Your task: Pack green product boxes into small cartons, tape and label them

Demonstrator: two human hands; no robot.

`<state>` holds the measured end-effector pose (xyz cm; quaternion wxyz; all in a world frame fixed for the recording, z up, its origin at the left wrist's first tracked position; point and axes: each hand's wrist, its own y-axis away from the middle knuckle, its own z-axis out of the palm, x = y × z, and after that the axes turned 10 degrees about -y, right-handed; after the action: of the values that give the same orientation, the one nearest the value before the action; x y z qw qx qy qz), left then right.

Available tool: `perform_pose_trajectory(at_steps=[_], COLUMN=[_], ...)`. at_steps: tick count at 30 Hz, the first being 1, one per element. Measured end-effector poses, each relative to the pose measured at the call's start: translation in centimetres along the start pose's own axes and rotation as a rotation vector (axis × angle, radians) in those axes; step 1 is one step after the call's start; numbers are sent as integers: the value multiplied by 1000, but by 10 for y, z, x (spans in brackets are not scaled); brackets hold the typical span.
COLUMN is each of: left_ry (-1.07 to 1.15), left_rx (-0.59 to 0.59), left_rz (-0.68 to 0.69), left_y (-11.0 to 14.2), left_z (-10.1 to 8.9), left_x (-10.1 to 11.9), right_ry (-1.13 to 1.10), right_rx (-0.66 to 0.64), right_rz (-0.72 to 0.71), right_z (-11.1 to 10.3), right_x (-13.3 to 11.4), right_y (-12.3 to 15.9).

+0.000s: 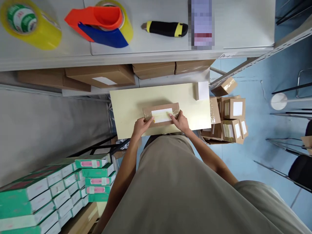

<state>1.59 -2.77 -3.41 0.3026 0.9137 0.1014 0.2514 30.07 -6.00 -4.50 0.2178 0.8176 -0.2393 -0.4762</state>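
A small brown cardboard box (147,112) with clear tape round its ends lies on the cream tabletop (126,123) in front of me. On its upper face is a white label (162,114). My left hand (142,126) grips the box at its near left corner, the thumb on the label's lower left edge. At the right end my right hand (180,122) holds it too, thumb resting on the label and fingers round the side. The undersides of both hands' fingers are partly hidden.
A white block-like box (202,91) stands at the tabletop's right end. The shelf above holds a tape dispenser (104,26), a tape roll (31,24) and a utility knife (167,29). Cartons (233,109) are piled at right; green-and-white boxes (56,188) are stacked at left.
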Motion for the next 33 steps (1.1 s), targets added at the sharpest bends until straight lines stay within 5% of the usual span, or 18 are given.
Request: perform_pose_trajectory(at_steps=[5,10,17,22,33], left_ry=[371,592,522,384,102], left_rx=[-153,-242,-72,57,147], left_rz=[-26,-8,62,56,-105], left_y=[-16,-18,2,-5,-20], left_z=[7,15,20,35,75], left_x=[-1,-4,-5,1,-4], right_ry=[-52,-393,-494,-367,-103], right_rx=[-216,-500,-419,-247,-164], right_rz=[61,19,-157,-234,-120], right_z=[-16,-30,-41,-51,-12], right_x=[-1,4,14,25,70], right_y=[-21,-29,-4,-6,-34])
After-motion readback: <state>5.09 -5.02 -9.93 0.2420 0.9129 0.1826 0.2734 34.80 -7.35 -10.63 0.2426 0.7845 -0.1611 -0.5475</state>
